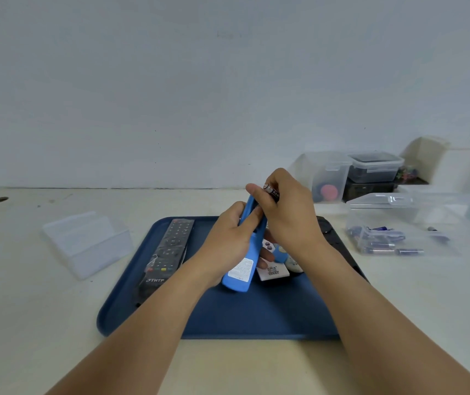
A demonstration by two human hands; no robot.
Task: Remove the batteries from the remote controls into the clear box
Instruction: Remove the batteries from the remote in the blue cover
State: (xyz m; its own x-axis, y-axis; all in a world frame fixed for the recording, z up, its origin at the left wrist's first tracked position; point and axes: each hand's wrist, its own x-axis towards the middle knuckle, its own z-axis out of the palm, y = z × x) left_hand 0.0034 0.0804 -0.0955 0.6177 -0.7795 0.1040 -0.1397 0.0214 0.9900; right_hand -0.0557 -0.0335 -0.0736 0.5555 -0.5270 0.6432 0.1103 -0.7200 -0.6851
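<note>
Pulling cells: the step in hand looks like battery removal from the blue remote (242,252), which is held tilted above the blue tray (256,315), its far end raised.
Left hand: the left hand (229,238) wraps round the blue remote's middle, fingers curled on it, steadying it.
Right hand: the right hand (285,206) is at the remote's far upper end; its fingers pinch a battery (272,192) that shows dark with a pale tip, while the thumb reaches across the remote's top.
Hands together: the two touch or nearly touch around the remote; whether a second cell sits in the compartment cannot be told.
Label: a white sticker faces the camera on the remote's near end, so its back side is up.
Clear box: the clear box (384,226) stands on the desk (57,337) to the right of the tray, open, with several batteries (382,242) already lying in it; one more lies just outside it on the desk.
Other remotes: a black remote (168,252) lies on the tray's left part; a white remote (273,272) lies under the hands, partly hidden.
Left of tray: an empty-looking clear container (85,240) sits on the desk.
Next move, as a judgement: the right hand must carry the battery rightward and release it over the clear box, while the left keeps the remote steady.
Progress: probably midway, since the black remote looks untouched.
</note>
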